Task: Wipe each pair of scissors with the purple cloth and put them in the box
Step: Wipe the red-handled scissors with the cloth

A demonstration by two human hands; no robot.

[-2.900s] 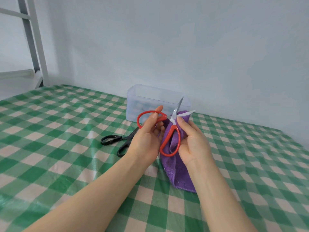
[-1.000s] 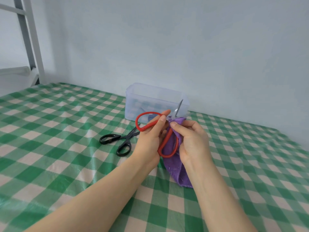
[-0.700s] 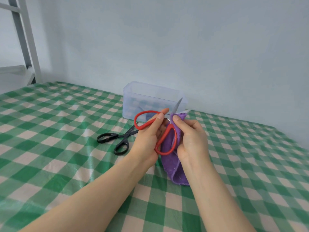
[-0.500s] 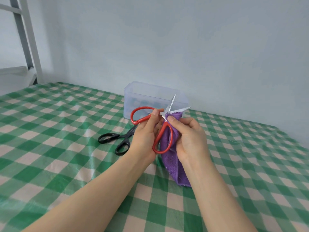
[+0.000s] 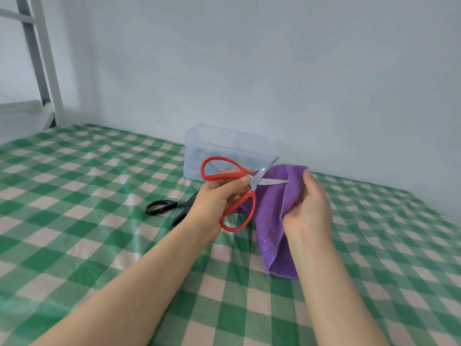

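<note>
The left hand gripped the scissors, blades toward 3 o'clock, so the cloth grasped in the right hand could wipe them.

Green/wht check tablecloth, pale wall at back, grey/wht metal frame far L corner.

1. Left forearm and right forearm: both bare over the whole length in view, from lower frame edge to wrist.
2. Left hand and right hand: bare.
3. Fingers: slim and smooth.
4. Left thumbnail: cut short, with a rounded edge.
5. Clothing above the forearms: outside the frame, cannot tell.
</note>
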